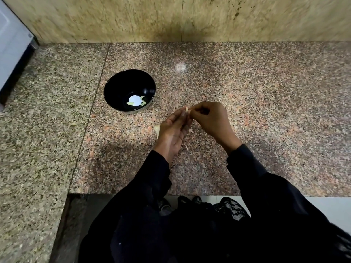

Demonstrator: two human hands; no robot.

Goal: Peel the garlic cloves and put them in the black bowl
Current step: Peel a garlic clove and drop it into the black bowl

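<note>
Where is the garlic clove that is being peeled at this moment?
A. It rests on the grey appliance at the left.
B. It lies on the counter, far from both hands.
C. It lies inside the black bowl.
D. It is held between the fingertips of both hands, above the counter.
D: the pale garlic clove sits pinched where the left hand and the right hand meet, to the right of the black bowl and over the counter.

One head-worn camera looks steeply down — close over the granite counter [247, 111] toward the wall [171, 18].
</note>
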